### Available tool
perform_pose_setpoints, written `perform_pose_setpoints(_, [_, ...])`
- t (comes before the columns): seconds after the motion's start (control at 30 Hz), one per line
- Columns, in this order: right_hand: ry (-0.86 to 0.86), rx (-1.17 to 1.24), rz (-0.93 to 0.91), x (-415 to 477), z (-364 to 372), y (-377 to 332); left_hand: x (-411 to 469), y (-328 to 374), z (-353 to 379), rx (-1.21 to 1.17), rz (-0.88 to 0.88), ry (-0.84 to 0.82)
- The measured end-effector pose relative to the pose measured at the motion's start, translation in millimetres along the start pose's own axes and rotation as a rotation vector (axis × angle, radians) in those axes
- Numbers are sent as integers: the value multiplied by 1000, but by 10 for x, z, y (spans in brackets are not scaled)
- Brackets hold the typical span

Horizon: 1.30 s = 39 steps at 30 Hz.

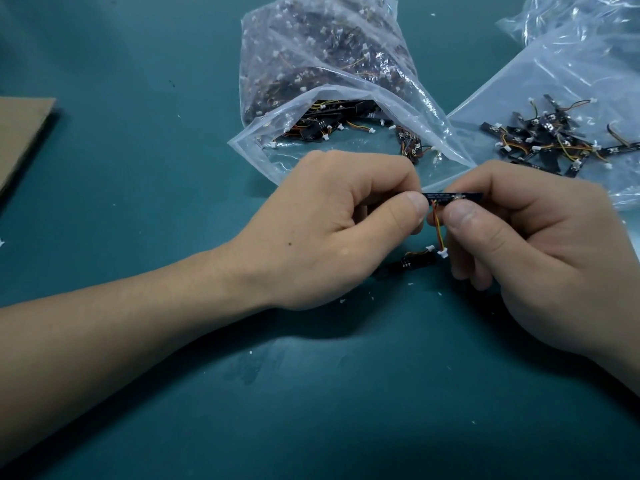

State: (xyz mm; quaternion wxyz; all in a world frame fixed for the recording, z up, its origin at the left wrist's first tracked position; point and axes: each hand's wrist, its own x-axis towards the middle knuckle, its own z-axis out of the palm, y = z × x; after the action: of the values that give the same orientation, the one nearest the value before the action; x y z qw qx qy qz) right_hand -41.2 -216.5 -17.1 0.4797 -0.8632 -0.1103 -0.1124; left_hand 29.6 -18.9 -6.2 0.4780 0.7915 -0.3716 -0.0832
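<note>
Strip axis: the circuit strip [446, 196] is held level above the bench [138, 168], with its long axis running left to right across the view, one end toward each hand.
Wires: thin orange and yellow wires [438, 226] leave the strip near its left end and hang straight down to a white plug [443, 253].
Left grip: the left hand [332, 230] pinches the strip's left end between thumb and forefinger, and the other fingers are curled under.
Right grip: the right hand [530, 244] pinches the strip's right part, thumb tip below and forefinger above, and the right end is hidden under the finger.
Strip to grips: only the short middle stretch shows between the two pinches, and the wires drop through the gap between the thumbs.
Below: a second strip [407, 264] lies on the bench under the hands, partly hidden by the left thumb, with its own white plug close to the hanging one.
Behind: an open plastic bag [346, 81] full of like strips has its mouth just beyond the knuckles.
Right: a loose pile of strips [554, 140] rests on a flat bag [571, 81], near the right hand.
Far left: a cardboard sheet [20, 133] lies well apart.
Bench: small white crumbs are scattered around the hands.
</note>
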Motion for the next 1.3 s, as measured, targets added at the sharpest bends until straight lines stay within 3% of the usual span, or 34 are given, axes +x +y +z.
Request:
perform_pose_setpoints(1.0, [-46,81,29,2,-19,-24,-7,-22,1,7,29,13])
perform_pose_setpoints(1.3, [-73,78,71,17,-25,-41,-35,-33,19,261,219,4])
